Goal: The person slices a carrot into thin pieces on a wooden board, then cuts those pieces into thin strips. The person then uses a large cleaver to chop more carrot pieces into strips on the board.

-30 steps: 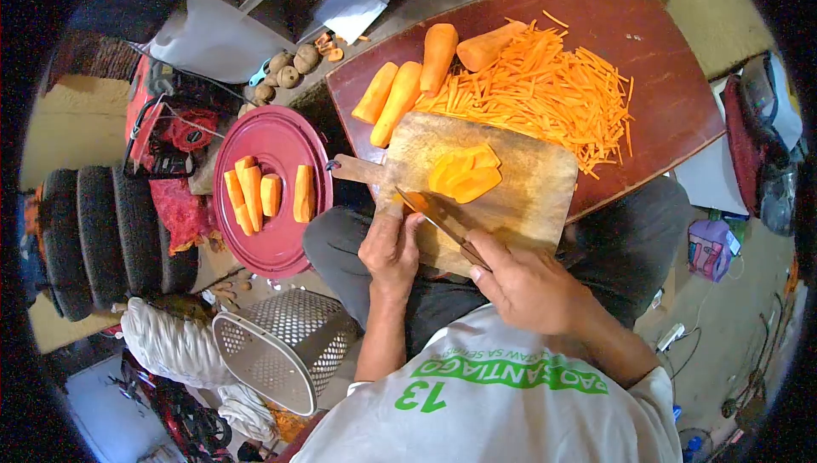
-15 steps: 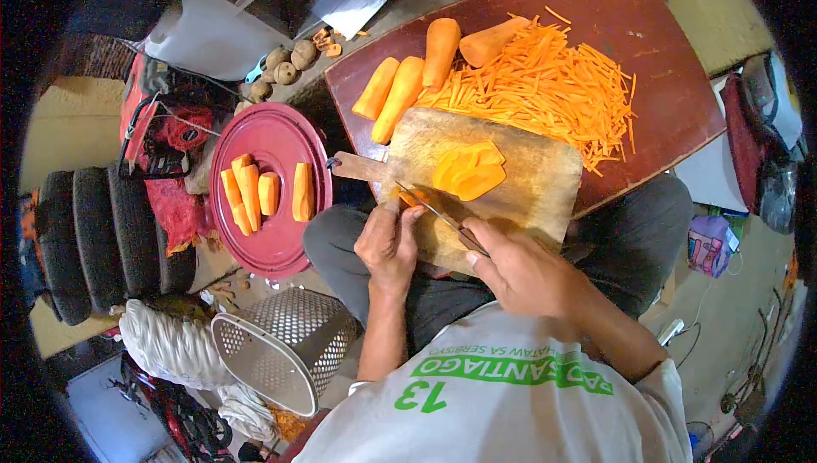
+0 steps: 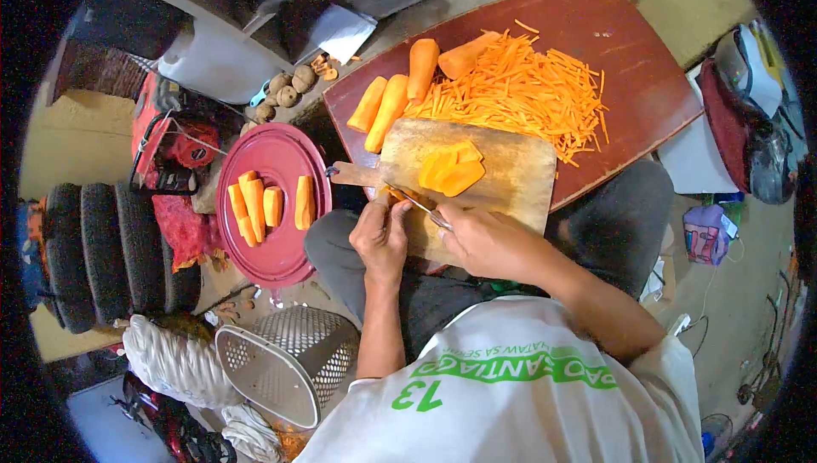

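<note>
My right hand (image 3: 487, 242) is closed around the handle of a knife (image 3: 421, 206), its blade slanting up and left over the cutting board's near-left part. At the blade's tip my left hand (image 3: 380, 229) pinches a small orange carrot piece (image 3: 394, 194), mostly covered by the fingers. The wooden cutting board (image 3: 519, 161) lies tilted between my lap and the red table. Overlapping carrot slices (image 3: 453, 168) rest on its middle. Beyond the board spreads a heap of carrot strips (image 3: 536, 93), with several peeled carrots (image 3: 389, 105) at its left.
The red table (image 3: 651, 80) stands in front of me. To the left, a round red lid (image 3: 285, 263) bears several carrot pieces (image 3: 253, 201). Below it, a perforated basket (image 3: 294, 361) lies on its side. Roundish brown things (image 3: 289, 95) sit near the table's left corner.
The whole view has shifted slightly. My right hand has moved a little up and left relative to the board, and the knife sits nearer my left fingers. The slices stay in place.
</note>
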